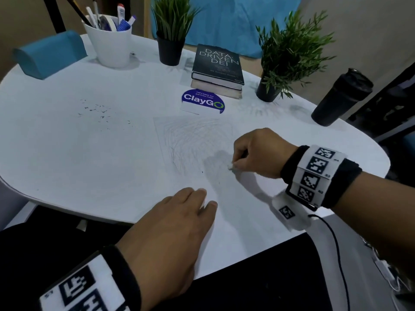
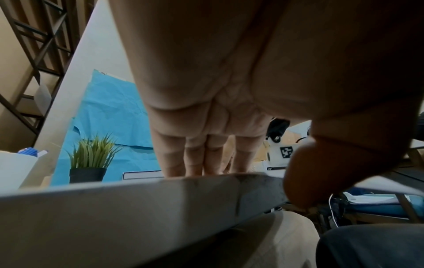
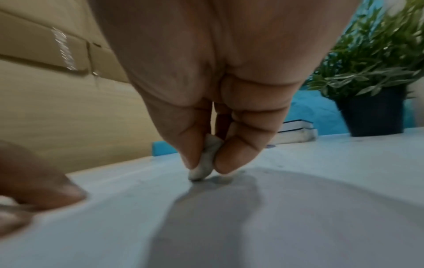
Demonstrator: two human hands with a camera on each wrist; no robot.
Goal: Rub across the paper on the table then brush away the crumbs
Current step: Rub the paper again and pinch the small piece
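Close to the table's [image 1: 67, 187] near edge, the flat-fingered left hand [image 1: 170, 223] pins the paper [image 1: 193, 140], while only the right-wrist view shows the right hand [image 3: 206, 72] pinching a worn eraser [image 3: 204, 163].

Legible text: two items, head view.

Top book [image 1: 217, 63] of the stack: cover reads "DATA-DRIVEN DEI"; author line beneath too small to read, corner mark possibly "WILEY". Round blue sign [image 1: 202, 101] on the table before the books: "ClayGo", above it "Let's keep our pantries clean". Wristband patterns carry no letters.
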